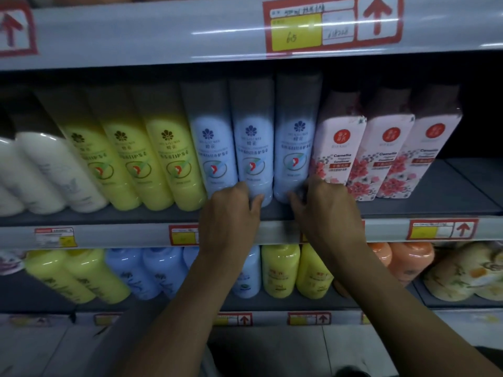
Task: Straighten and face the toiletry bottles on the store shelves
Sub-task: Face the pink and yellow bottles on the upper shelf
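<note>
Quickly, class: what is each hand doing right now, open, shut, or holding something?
Left hand: grips the base of the middle blue bottle.
Right hand: grips the base of the right blue bottle.

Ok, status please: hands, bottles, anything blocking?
Left hand grips middle blue bottle base. Right hand grips right blue bottle base. Labels face front. Pink packs tight alongside.

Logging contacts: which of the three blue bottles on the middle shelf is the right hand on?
The rightmost blue bottle, beside the pink Camellia packs; the right hand holds its base, the left hand the middle blue bottle.
</note>
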{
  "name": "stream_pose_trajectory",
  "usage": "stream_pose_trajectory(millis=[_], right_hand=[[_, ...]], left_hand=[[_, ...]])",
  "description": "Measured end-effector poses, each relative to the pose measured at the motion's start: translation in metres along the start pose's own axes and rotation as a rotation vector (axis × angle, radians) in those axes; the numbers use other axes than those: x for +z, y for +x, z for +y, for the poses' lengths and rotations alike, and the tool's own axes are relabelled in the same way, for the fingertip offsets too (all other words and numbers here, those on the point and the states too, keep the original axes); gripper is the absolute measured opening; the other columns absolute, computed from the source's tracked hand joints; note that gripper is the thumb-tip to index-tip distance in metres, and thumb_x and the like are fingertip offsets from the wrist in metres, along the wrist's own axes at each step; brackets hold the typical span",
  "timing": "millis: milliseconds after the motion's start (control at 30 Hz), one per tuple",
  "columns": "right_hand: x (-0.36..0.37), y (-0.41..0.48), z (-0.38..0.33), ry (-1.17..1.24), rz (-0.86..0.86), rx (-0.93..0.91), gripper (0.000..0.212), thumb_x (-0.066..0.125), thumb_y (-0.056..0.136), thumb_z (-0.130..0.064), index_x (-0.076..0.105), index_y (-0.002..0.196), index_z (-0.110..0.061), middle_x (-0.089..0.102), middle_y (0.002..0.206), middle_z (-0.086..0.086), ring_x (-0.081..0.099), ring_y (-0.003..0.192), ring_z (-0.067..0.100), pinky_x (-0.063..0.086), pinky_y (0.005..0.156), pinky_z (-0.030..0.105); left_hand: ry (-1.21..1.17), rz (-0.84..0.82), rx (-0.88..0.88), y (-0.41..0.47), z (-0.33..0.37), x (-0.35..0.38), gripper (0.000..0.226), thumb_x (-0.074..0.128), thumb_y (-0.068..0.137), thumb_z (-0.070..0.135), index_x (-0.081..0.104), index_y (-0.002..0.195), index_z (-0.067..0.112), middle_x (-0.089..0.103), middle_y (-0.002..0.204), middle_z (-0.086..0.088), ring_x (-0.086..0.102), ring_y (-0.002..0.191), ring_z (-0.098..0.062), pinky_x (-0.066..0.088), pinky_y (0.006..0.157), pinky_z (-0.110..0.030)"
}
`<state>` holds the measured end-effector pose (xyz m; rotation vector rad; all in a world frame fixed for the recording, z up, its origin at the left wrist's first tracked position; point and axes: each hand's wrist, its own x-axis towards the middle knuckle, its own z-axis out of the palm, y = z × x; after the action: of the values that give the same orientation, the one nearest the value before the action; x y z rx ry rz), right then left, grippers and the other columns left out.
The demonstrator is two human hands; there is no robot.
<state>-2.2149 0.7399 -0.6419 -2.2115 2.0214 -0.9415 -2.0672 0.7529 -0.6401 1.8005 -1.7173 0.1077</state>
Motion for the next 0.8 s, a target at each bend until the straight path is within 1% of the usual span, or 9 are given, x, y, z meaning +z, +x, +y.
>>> stream_pose_trajectory(millis=[67, 167, 300, 367, 433, 533, 633, 733, 800], right_hand=[[-0.005, -0.001, -0.002, -0.054, 0.009, -0.02, 0.027, 0.054, 0.092, -0.037, 0.059, 0.094, -0.01, 0.067, 0.086, 0.016, 0.064, 0.078, 0.036, 0.043, 0.061, 0.032], [-0.013, -0.002, -0.017, -0.079, 0.012, -0.079, 0.028, 0.054, 0.091, -0.036, 0.059, 0.1, -0.009, 0.068, 0.089, 0.017, 0.064, 0.082, 0.037, 0.05, 0.066, 0.037], [-0.002, -0.026, -0.057, 0.006, -0.022, -0.149, 0.024, 0.059, 0.088, -0.034, 0.058, 0.083, -0.011, 0.067, 0.077, 0.019, 0.065, 0.073, 0.04, 0.048, 0.058, 0.038], [0.01, -0.04, -0.077, 0.041, -0.084, -0.17, 0.025, 0.059, 0.087, -0.035, 0.053, 0.076, -0.014, 0.065, 0.074, 0.02, 0.064, 0.071, 0.042, 0.045, 0.055, 0.038], [0.02, -0.042, -0.092, 0.052, -0.113, -0.173, 0.028, 0.057, 0.089, -0.038, 0.048, 0.074, -0.017, 0.065, 0.075, 0.018, 0.063, 0.074, 0.041, 0.043, 0.056, 0.036], [0.03, -0.032, -0.105, 0.038, -0.087, -0.156, 0.036, 0.057, 0.09, -0.039, 0.04, 0.067, -0.016, 0.062, 0.07, 0.019, 0.062, 0.069, 0.041, 0.037, 0.055, 0.034], [0.034, -0.023, -0.109, -0.002, -0.077, -0.097, 0.046, 0.057, 0.091, -0.04, 0.031, 0.059, -0.017, 0.06, 0.069, 0.021, 0.061, 0.07, 0.041, 0.032, 0.056, 0.032], [0.035, -0.014, -0.114, -0.079, -0.082, -0.03, 0.044, 0.054, 0.092, -0.04, 0.036, 0.06, -0.015, 0.062, 0.077, 0.021, 0.061, 0.078, 0.042, 0.032, 0.06, 0.032], [0.035, -0.011, -0.118, -0.104, -0.091, -0.011, 0.045, 0.053, 0.092, -0.039, 0.035, 0.059, -0.016, 0.061, 0.079, 0.02, 0.061, 0.079, 0.042, 0.032, 0.06, 0.033]], left_hand=[[0.052, -0.011, 0.064, -0.005, -0.006, -0.01, 0.027, 0.058, 0.089, 0.039, 0.06, 0.079, 0.014, 0.064, 0.077, -0.007, 0.061, 0.077, -0.027, 0.034, 0.058, -0.031], [0.147, -0.048, 0.1, -0.011, -0.02, -0.031, 0.027, 0.051, 0.092, 0.043, 0.056, 0.083, 0.018, 0.064, 0.084, -0.006, 0.062, 0.081, -0.029, 0.033, 0.059, -0.032], [0.253, -0.063, 0.112, -0.013, -0.056, -0.07, 0.026, 0.045, 0.095, 0.041, 0.056, 0.086, 0.02, 0.065, 0.09, -0.005, 0.062, 0.086, -0.028, 0.031, 0.061, -0.03], [0.247, -0.07, 0.088, -0.011, -0.081, -0.086, 0.025, 0.047, 0.095, 0.04, 0.054, 0.082, 0.019, 0.065, 0.088, -0.006, 0.062, 0.083, -0.028, 0.035, 0.06, -0.03], [0.251, -0.068, 0.047, -0.008, -0.108, -0.097, 0.027, 0.048, 0.094, 0.04, 0.055, 0.08, 0.018, 0.065, 0.085, -0.008, 0.062, 0.081, -0.028, 0.039, 0.059, -0.03], [0.287, -0.046, -0.018, -0.007, -0.151, -0.108, 0.031, 0.05, 0.092, 0.041, 0.06, 0.08, 0.015, 0.065, 0.081, -0.01, 0.062, 0.078, -0.031, 0.041, 0.059, -0.032], [0.203, -0.002, -0.113, -0.01, -0.184, -0.108, 0.03, 0.055, 0.091, 0.038, 0.061, 0.077, 0.011, 0.065, 0.08, -0.013, 0.062, 0.077, -0.034, 0.041, 0.058, -0.033], [0.176, 0.0, -0.153, -0.005, -0.197, -0.101, 0.031, 0.054, 0.092, 0.039, 0.062, 0.082, 0.01, 0.066, 0.085, -0.013, 0.062, 0.082, -0.034, 0.042, 0.061, -0.035], [0.181, 0.014, -0.147, 0.001, -0.196, -0.098, 0.032, 0.053, 0.092, 0.041, 0.061, 0.085, 0.01, 0.066, 0.086, -0.011, 0.061, 0.082, -0.033, 0.041, 0.061, -0.034]])
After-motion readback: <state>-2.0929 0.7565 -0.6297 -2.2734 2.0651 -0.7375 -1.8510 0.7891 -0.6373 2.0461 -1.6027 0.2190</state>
